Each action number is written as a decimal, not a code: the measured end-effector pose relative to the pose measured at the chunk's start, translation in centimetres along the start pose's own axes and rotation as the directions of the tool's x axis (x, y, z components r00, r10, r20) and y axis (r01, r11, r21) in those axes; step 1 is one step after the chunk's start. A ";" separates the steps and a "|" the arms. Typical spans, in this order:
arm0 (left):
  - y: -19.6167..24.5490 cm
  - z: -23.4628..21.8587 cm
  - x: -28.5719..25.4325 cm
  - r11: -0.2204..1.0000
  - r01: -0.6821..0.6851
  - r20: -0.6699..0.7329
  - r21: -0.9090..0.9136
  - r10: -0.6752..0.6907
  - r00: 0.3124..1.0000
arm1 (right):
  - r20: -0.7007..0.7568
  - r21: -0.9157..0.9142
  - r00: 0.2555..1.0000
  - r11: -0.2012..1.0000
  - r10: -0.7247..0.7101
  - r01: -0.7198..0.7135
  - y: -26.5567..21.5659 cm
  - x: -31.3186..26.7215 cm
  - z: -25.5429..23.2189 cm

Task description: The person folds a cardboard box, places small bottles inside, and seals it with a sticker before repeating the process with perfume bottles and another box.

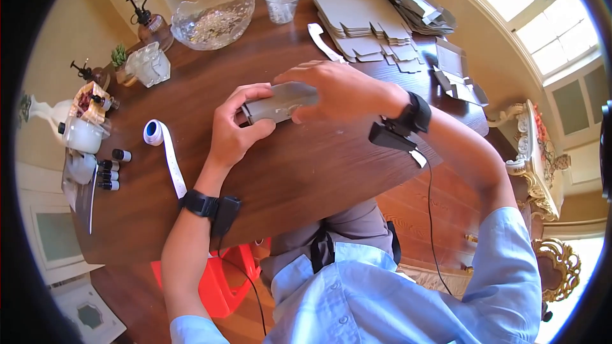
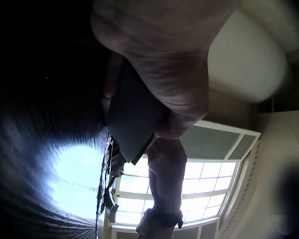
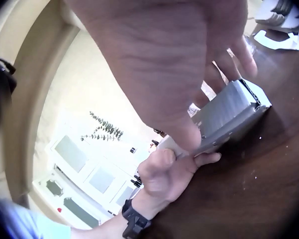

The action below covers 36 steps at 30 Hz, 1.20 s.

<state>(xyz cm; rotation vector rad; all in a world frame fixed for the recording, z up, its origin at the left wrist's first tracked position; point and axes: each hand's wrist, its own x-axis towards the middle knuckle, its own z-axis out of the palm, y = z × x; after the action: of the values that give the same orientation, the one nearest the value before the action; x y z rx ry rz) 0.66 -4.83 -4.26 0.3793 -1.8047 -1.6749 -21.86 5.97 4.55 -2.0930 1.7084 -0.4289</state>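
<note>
A small grey cardboard box is held low over the dark wooden table, its long side turned across in front of the person. My left hand grips its left end, fingers on the far side and thumb on the near side. Over the right part of the box is my right hand, its fingers loosely extended and spread apart. In the right wrist view the thumb overlaps the near side of the box. Dark surfaces of the box show under the left palm in the left wrist view.
A stack of flat grey cartons lies at the back, beside folded box pieces. A label roll trails its strip on the left, near small dark bottles. A glass bowl and a plastic cup stand behind.
</note>
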 end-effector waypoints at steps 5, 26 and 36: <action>-0.1 -0.5 0.2 0.988 -0.051 -0.003 0.147 0.052 0.999 | 0.148 0.075 0.989 0.997 -0.013 0.002 1.3 2.7 1.2; 6.3 -2.0 -2.0 0.673 -0.102 -0.058 0.732 0.210 0.976 | -0.108 -0.283 0.994 0.959 -0.016 -0.015 -0.7 1.9 4.3; 8.6 -10.3 -11.4 0.513 0.629 -0.667 0.584 -0.140 0.732 | -0.233 -0.093 0.913 0.942 -0.334 0.321 -4.8 1.2 3.9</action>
<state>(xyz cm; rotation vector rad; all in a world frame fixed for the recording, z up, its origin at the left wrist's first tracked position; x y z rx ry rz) 17.42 -4.74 0.96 1.6305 -1.9604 -0.7100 -15.69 6.04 3.49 -2.4627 1.5031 -0.7809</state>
